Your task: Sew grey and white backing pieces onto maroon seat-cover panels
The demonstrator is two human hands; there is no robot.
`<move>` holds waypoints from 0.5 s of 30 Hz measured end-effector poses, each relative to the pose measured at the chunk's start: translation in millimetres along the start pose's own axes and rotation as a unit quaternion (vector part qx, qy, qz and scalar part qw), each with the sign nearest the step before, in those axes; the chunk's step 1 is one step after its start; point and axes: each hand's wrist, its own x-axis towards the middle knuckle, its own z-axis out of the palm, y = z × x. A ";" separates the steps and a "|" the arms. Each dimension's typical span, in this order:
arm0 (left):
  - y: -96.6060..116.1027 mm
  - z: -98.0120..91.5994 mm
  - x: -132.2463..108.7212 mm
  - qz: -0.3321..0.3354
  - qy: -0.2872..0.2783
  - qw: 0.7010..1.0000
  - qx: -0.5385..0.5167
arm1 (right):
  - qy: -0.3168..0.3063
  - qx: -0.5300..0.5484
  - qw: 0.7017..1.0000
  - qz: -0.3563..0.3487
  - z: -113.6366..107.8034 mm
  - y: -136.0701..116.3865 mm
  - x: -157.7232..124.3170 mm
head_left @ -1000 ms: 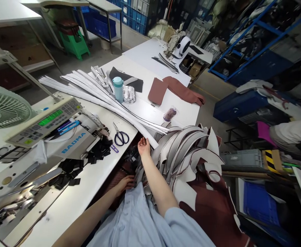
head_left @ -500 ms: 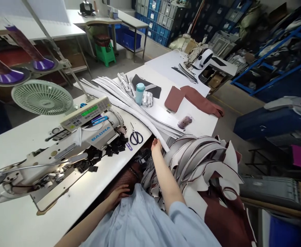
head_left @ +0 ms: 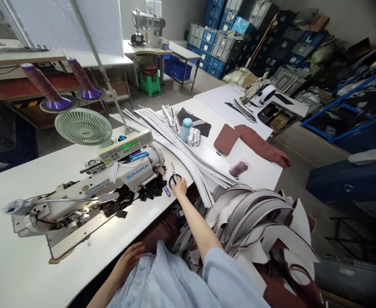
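Note:
My right hand (head_left: 179,188) reaches to the table edge, its fingers closed over the dark handles of a pair of scissors (head_left: 174,172). The blades point away from me and part of the handles is hidden under the fingers. Just left of them lies a small purple thread snipper (head_left: 167,191). My left hand (head_left: 132,256) rests low by the front of my shirt, below the table edge, fingers stretched out and holding nothing. To the right of my right hand, long white strips (head_left: 188,158) run across the table and hang over its edge.
A sewing machine (head_left: 136,173) stands on the left with black fabric pieces (head_left: 149,190) beside it. A green fan (head_left: 84,127) is behind it. Stacked grey-and-maroon cut pieces (head_left: 249,209) lie to my right. A turquoise bottle (head_left: 186,129) and brown fabric (head_left: 227,139) sit farther back.
My right hand has let go of the white strip's end and moved left onto the scissors. My left hand stays low near my shirt. The view has shifted.

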 end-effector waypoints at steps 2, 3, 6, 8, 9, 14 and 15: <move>-5.8 -1.5 -3.1 0.005 0.024 1.000 0.007 | -0.018 -0.073 0.996 -0.044 1.0 -2.9 4.0; -9.5 -2.7 -4.1 0.007 0.038 0.999 0.010 | -0.029 -0.104 0.992 -0.062 -0.2 -3.0 7.7; -22.0 -8.4 -6.7 0.012 0.085 0.996 -0.002 | -0.062 -0.171 0.977 -0.112 -6.4 -0.7 22.9; -29.4 -13.6 -9.1 0.003 0.081 0.997 -0.017 | -0.078 -0.197 0.968 -0.135 -9.9 0.4 32.3; -32.2 -16.2 -10.6 -0.005 0.070 0.997 -0.020 | -0.083 -0.205 0.965 -0.143 -11.2 0.4 35.4; -36.2 -24.0 -20.2 -0.020 0.040 0.999 -0.011 | -0.066 -0.213 0.964 -0.142 -15.1 -6.2 19.9; -35.1 -25.1 -21.7 -0.017 0.041 0.999 -0.006 | -0.055 -0.208 0.967 -0.135 -15.2 -8.1 8.8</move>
